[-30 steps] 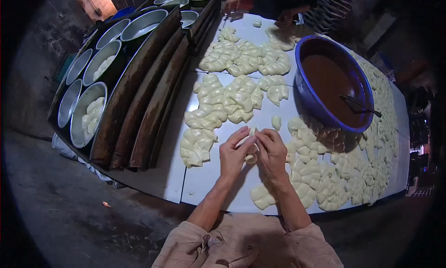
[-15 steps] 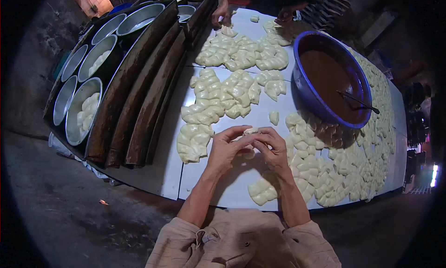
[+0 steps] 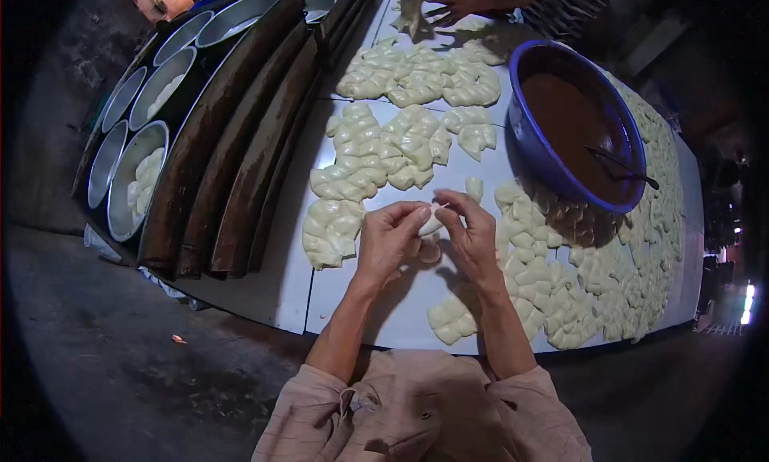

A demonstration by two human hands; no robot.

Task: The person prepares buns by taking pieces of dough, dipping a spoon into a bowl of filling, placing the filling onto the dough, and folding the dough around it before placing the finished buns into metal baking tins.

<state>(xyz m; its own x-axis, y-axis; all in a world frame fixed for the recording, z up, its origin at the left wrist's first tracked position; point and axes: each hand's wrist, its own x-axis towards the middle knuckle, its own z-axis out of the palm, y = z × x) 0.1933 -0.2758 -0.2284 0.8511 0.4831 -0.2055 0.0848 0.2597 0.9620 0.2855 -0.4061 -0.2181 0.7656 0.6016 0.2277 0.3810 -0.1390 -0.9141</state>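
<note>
Looking pale — the small, partly hidden dough piece (image 3: pixel 431 224).

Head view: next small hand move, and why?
I'd probably pinch the pale dough-like piece once more with the right hand: the left hand holds it over the white tabletop, the right fingers are right by it, and it isn't set down yet.

Dough pcs (image 3: pixel 415 138) smooth, v. glossy; basin (image 3: pixel 531 154) shiny plastic; pans (image 3: pixel 234 20) metal
</note>
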